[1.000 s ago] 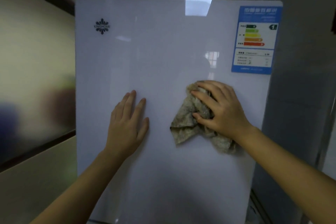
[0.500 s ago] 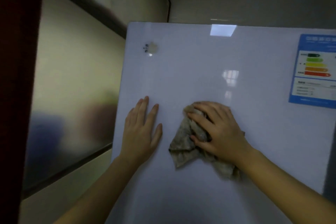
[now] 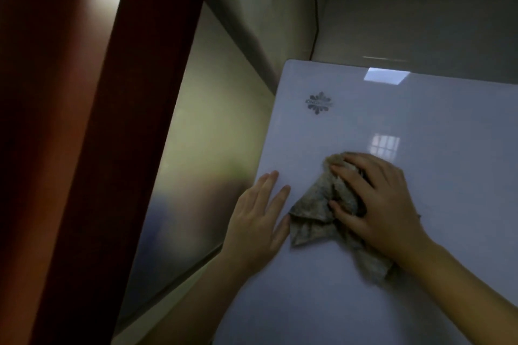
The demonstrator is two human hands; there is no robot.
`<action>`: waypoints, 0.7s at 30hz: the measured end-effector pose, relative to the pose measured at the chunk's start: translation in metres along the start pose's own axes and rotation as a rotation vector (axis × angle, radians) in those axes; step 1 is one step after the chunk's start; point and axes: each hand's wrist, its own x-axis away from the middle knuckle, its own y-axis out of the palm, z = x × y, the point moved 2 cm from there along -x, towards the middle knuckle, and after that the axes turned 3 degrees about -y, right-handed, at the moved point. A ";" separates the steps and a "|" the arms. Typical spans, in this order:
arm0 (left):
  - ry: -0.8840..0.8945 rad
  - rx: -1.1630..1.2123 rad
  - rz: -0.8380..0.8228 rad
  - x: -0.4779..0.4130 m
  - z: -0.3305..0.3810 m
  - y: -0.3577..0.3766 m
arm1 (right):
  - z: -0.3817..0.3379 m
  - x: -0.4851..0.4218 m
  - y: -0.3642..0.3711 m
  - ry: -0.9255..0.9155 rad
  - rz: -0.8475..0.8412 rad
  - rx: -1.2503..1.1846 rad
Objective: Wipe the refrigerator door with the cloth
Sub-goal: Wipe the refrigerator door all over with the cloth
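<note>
Right hand (image 3: 375, 204) presses the bunched cloth (image 3: 319, 213) flat against the door (image 3: 392, 302), fingers curled over it; left hand (image 3: 260, 221) lies open and empty just left, touching the cloth's edge; unwiped door extends upward toward the logo (image 3: 318, 102).

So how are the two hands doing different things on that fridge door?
The right hand presses a crumpled cloth against the refrigerator door, its fingers curled over the folds; the left hand holds nothing and lies flat, fingers straight. The left hand sits by the door's left edge, the right hand nearer the middle. Both touch the door at about the same height.
</note>
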 end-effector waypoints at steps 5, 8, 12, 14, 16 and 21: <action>0.004 0.059 0.008 0.004 -0.003 0.001 | 0.000 0.009 -0.007 -0.038 -0.036 0.049; -0.002 0.082 0.002 0.005 -0.004 0.000 | 0.010 0.003 -0.015 0.025 0.018 0.061; 0.024 0.071 0.007 0.008 -0.010 -0.001 | 0.011 -0.013 -0.011 0.178 0.121 0.023; 0.029 0.069 0.009 0.010 -0.011 0.001 | 0.000 -0.014 -0.003 0.096 0.054 0.009; 0.023 0.073 0.005 0.013 -0.011 0.003 | -0.008 -0.009 0.003 -0.085 -0.064 0.016; 0.001 0.103 -0.002 0.011 -0.007 0.001 | 0.007 -0.010 -0.009 0.004 0.029 0.067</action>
